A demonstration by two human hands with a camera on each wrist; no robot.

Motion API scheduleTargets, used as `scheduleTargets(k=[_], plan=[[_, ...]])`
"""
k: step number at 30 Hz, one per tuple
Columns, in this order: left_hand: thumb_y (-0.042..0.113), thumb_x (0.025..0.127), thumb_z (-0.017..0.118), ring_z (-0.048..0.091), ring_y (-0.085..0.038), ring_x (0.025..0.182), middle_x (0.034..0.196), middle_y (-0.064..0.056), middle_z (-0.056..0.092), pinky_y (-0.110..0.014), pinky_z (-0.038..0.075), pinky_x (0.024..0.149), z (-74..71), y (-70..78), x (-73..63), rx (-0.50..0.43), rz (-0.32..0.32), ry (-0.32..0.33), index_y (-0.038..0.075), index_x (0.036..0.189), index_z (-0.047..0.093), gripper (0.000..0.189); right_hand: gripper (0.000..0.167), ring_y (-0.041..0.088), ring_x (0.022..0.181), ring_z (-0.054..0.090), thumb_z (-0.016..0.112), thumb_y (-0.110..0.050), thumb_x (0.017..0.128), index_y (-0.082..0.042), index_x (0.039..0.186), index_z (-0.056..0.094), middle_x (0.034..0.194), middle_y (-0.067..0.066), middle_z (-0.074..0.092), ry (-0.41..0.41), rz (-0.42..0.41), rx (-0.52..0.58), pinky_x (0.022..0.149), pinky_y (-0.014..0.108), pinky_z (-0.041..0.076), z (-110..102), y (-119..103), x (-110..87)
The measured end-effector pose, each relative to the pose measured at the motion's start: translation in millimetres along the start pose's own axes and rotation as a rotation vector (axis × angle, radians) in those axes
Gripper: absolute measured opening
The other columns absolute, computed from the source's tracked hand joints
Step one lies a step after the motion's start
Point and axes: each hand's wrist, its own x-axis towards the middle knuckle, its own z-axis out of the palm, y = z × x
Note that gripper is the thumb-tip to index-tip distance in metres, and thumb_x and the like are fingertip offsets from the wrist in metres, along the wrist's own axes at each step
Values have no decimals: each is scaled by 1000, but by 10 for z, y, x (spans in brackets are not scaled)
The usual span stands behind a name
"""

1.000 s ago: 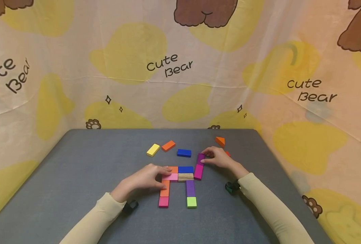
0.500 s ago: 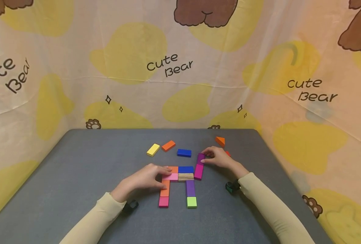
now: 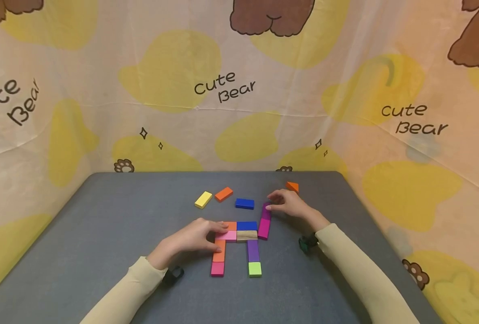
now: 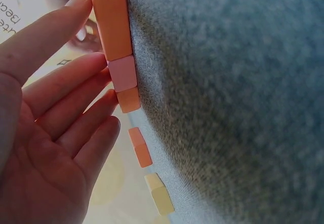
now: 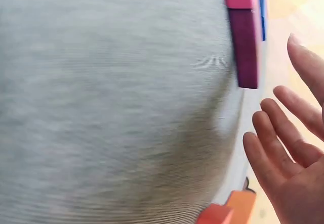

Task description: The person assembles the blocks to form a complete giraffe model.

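Flat on the table, wooden blocks form a shape with two legs. My left hand (image 3: pixel 191 236) rests its extended fingers and thumb on the left side, touching an orange block (image 4: pixel 112 21), a light pink block (image 4: pixel 123 74) and another orange block (image 3: pixel 232 226). Beside these are a blue block (image 3: pixel 246 226), a plain wood block (image 3: pixel 246 235), a violet block (image 3: pixel 253 250), a green block (image 3: pixel 255 269) and a pink block (image 3: pixel 217 269). Up the right side slant a magenta block (image 3: pixel 264 229) and a dark purple block (image 5: pixel 246 49). My right hand (image 3: pixel 290 204) hovers beside the purple end, its fingers spread and holding nothing.
Behind the shape lie a yellow block (image 3: pixel 203 200), a loose orange block (image 3: pixel 223 194) and a loose blue block (image 3: pixel 245 204). An orange triangular block (image 3: pixel 292 186) sits at the back right, near a red block (image 5: pixel 215 215) that my right hand hides in the head view.
My right hand has let go of the dark purple block and lifted slightly up and away. The left hand stays where it was, and the blocks keep their places.
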Motion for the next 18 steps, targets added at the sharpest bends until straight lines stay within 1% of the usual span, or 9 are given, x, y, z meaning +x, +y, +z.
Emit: scheduleTargets(k=[3,8,14,18], plan=[[32,78,77,50,-18,129,132,-1,59,-38,46,100,-5,-3,-3,3,3,3,16,127,62,53,49,23,107,62,74,-37,81,-7,118,64,115,7,66,-3,0,0,94,40,50,-43,-48,95],[31,78,77,50,-17,129,132,-1,59,-39,45,101,-21,1,-4,0,-1,-4,16,127,62,53,50,21,107,62,74,-36,81,-7,120,63,116,7,66,-42,-7,4,93,39,50,-62,-159,250],[32,79,77,49,-16,130,131,1,60,-40,44,102,-18,-7,6,-7,-8,-13,17,127,62,53,50,19,104,63,76,-33,80,-5,120,63,116,8,67,-91,-27,33,91,36,51,-6,-260,449],[33,78,77,49,-16,130,132,2,59,-41,43,103,-17,-7,7,-17,-10,-17,17,128,62,54,48,18,102,65,77,-32,79,-6,119,65,113,8,69,-117,-16,30,90,34,52,55,-280,558]])
